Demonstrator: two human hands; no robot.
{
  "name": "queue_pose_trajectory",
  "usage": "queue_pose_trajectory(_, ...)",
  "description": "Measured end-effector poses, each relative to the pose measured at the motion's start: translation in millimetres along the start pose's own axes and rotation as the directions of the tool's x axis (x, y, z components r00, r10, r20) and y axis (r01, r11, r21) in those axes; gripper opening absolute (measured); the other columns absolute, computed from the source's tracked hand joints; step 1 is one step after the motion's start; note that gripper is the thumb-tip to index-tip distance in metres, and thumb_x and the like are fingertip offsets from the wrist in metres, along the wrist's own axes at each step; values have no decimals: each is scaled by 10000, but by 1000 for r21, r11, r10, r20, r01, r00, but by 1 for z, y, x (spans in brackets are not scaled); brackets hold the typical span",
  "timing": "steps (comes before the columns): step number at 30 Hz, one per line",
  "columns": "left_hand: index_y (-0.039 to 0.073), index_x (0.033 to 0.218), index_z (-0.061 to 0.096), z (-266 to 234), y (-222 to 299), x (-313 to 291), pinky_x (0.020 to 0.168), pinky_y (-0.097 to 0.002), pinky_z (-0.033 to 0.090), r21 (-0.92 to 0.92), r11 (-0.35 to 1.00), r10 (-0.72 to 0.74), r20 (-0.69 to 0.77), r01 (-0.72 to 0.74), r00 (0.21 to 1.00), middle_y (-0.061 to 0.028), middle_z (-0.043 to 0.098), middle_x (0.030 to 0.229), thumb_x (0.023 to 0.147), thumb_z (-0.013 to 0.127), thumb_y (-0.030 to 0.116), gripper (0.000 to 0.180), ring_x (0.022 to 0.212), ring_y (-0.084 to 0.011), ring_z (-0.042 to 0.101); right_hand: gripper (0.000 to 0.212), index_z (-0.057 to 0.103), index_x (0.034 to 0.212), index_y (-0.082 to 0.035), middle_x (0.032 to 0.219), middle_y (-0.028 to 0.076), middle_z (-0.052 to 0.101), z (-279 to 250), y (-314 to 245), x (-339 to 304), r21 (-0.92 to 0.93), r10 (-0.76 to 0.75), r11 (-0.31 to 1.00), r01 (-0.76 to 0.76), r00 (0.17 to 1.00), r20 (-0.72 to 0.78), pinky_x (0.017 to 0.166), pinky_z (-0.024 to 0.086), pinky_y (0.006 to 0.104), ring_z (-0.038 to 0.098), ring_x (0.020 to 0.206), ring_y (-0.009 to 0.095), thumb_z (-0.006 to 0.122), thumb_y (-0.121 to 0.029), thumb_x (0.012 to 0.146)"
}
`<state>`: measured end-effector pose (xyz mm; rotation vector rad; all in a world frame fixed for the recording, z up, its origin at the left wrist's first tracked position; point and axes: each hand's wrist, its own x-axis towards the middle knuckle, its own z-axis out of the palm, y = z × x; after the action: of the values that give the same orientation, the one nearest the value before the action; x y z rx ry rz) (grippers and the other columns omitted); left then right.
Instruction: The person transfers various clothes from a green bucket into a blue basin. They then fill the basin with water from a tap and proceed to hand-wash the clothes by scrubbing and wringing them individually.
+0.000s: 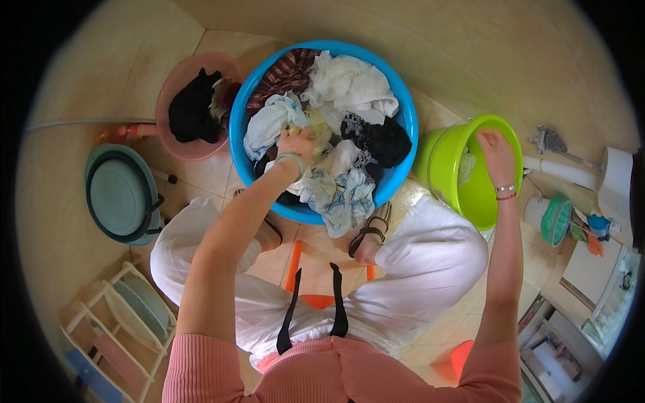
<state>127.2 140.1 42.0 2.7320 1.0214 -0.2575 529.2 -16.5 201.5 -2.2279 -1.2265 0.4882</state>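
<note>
A large blue tub [236, 144] of wet, sudsy laundry stands in front of me. My left hand [297, 144] is inside it, fingers curled down onto a pale, soapy cloth [321, 129]; what lies under the fingertips is hidden. Around it are a pale blue-white garment [274, 125], white clothes [353, 86], a dark red checked cloth [287, 74], a black garment [388, 140] and a blue-and-white patterned garment [349, 201] hanging over the near rim. Over the lime-green bucket [438, 161] is my right hand [496, 154], its fingers bent and tips hidden. A whitish cloth [465, 166] shows in the bucket.
A pink basin [173, 131] with black clothing stands left of the tub. Nearer left are stacked grey-green basins [117, 195] and a cream rack [121, 322]. At right are a white pipe [561, 171] and a small green-lined bin [556, 218]. An orange stool [316, 300] is below me.
</note>
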Motion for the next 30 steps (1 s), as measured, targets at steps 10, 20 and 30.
queue_pose_trajectory(10, -7, 954, 608, -129, -14, 3, 699, -277, 481, -944, 319, -202, -155, -85, 967, -67, 666, 872, 916, 618, 148, 160, 761, -145, 603, 746, 433, 1349, -46, 1278, 185, 528, 181, -114, 24, 157, -363, 927, 342, 709, 605, 1000, 419, 376, 511, 1172, 332, 784, -244, 721)
queue_pose_trajectory(20, -2, 1119, 576, -351, 7, -16, 923, -325, 463, -877, -381, 90, -349, -292, 933, -91, 653, 1019, 979, 525, 337, 370, 965, -180, 622, 595, 383, 1385, -34, 1402, 71, 459, 229, -109, 1, 874, -348, 472, -113, 888, 303, 1059, 376, 360, 455, 1270, 214, 647, -217, 884)
queue_pose_trajectory(30, 117, 1154, 504, -158, -44, 2, 870, -448, 477, -867, -494, -473, 206, -65, 857, -38, 581, 1115, 958, 541, 311, 278, 1062, -183, 551, 485, 506, 1207, -23, 1076, 49, 608, 219, -129, 2, 775, -83, 568, -278, 917, 390, 684, 523, 279, 618, 876, 175, 700, -38, 763)
